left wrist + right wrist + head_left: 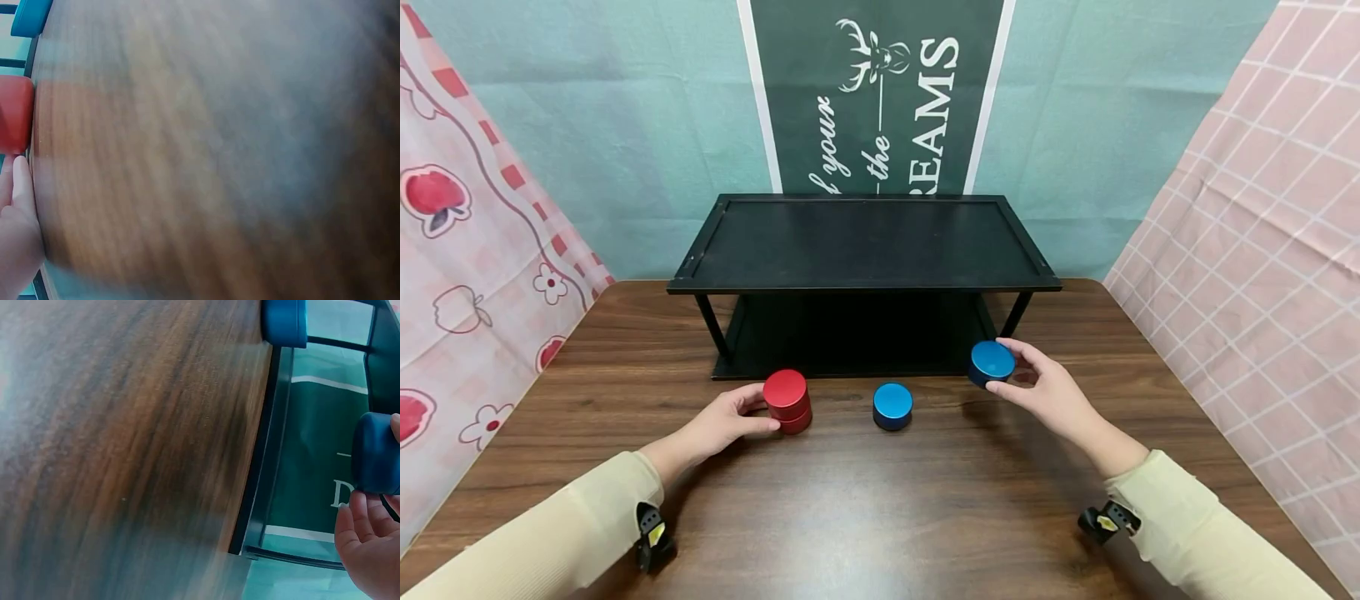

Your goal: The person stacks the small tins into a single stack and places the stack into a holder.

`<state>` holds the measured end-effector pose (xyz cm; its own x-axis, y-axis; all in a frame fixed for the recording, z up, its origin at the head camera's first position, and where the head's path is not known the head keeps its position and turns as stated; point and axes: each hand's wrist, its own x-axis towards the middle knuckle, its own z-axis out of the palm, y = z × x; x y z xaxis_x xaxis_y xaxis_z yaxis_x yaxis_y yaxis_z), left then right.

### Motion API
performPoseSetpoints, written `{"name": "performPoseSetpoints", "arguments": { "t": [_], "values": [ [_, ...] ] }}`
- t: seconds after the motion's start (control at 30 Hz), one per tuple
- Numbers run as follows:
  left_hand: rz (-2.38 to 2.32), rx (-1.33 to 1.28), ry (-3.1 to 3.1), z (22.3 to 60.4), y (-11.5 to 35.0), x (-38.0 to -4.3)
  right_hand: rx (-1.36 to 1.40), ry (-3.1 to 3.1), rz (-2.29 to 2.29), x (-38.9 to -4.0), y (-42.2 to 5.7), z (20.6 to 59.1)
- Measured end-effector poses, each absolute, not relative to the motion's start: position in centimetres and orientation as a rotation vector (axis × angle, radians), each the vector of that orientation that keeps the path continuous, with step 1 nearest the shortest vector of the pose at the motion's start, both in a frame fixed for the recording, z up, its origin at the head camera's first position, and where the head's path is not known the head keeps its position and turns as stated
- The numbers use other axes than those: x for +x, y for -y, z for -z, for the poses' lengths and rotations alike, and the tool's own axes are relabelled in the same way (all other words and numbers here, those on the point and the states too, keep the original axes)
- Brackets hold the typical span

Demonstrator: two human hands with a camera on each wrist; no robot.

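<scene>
My left hand (735, 417) pinches at a red cylinder (786, 393), thumb near its front and fingers at its left side. Directly below that cylinder shows a second red cylinder (797, 423), like a stack. The left wrist view catches only a red side (14, 115) with fingertips at its edge. My right hand (1051, 390) holds a short blue cylinder (992, 362) between thumb and fingers, raised above the table near the rack's front right corner. Another blue cylinder (892, 405) stands on the table between the hands.
A black two-tier rack (865, 242) stands at the back of the wooden table (880, 508), its lower shelf (857, 333) just behind the cylinders. Cloth hangings (647, 142) enclose the back and both sides.
</scene>
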<state>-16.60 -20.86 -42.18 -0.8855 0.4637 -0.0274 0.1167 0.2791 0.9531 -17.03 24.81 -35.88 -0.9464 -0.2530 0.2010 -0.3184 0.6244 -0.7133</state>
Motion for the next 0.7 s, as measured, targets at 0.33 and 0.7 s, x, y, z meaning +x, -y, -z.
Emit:
{"name": "performPoseSetpoints", "arguments": {
  "t": [0.33,0.7],
  "values": [
    [-1.631,0.537,-2.261,42.3,20.9,-16.7,0.489,2.756,-1.251,-16.7,-24.5,35.5],
    [-1.629,0.535,-2.257,42.3,20.9,-16.7,0.503,2.76,-1.266,-16.0,-23.9,34.9]
  ]
}}
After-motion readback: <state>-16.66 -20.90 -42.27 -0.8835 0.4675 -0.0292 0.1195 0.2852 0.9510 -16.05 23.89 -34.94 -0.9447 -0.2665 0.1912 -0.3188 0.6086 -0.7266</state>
